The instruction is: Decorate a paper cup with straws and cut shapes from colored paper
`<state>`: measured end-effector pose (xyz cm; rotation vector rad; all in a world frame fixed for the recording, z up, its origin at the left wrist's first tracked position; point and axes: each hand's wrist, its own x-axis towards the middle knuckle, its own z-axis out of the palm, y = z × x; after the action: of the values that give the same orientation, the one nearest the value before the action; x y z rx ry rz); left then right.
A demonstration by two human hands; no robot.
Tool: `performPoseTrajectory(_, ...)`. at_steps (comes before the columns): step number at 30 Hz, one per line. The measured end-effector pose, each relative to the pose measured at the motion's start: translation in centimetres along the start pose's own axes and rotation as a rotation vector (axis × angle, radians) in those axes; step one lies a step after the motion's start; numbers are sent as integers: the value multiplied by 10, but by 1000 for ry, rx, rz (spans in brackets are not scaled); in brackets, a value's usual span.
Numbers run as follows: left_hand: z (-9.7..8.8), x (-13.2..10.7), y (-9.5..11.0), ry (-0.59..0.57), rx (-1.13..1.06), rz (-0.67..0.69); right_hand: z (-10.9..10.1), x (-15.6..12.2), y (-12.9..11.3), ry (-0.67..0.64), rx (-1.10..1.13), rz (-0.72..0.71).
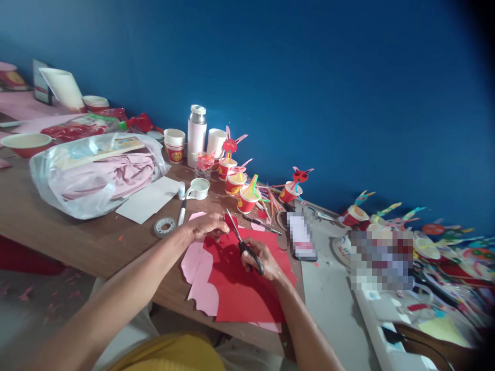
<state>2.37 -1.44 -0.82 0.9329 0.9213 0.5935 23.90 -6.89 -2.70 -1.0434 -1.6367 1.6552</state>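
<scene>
My right hand (pixel 260 256) grips a pair of black-handled scissors (pixel 250 252), its blades pointing up and left toward my other hand. My left hand (pixel 211 226) is closed in a pinch on a small red paper piece (pixel 232 224) beside the blades. Both hands are above a large sheet of red paper (pixel 247 293) near the table's front edge. Pink paper with a wavy cut edge (pixel 204 288) sticks out from under its left side. A pen (pixel 263 225) rests along the sheet's far edge.
A tape roll (pixel 164 226), marker (pixel 181 212) and white cup (pixel 198 189) stand left. Behind are red paper cups (pixel 247 200) with paper figures and a flask (pixel 197 136). A plastic bag (pixel 96 175) lies far left; a phone (pixel 301 236) lies right.
</scene>
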Motion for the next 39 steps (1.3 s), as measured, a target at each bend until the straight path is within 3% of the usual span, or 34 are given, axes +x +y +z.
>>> performPoseTrajectory(17,3,-1,1,-2,-1,30,0,0,2,32,17,5)
performPoseTrajectory(23,14,-6,6,40,-7,91,3,4,4,138,89,-66)
performPoseTrajectory(28,22,-6,5,82,-29,146,6,5,2,142,95,-86)
performPoseTrajectory(39,12,0,0,169,7,145,4,4,11,83,90,-58)
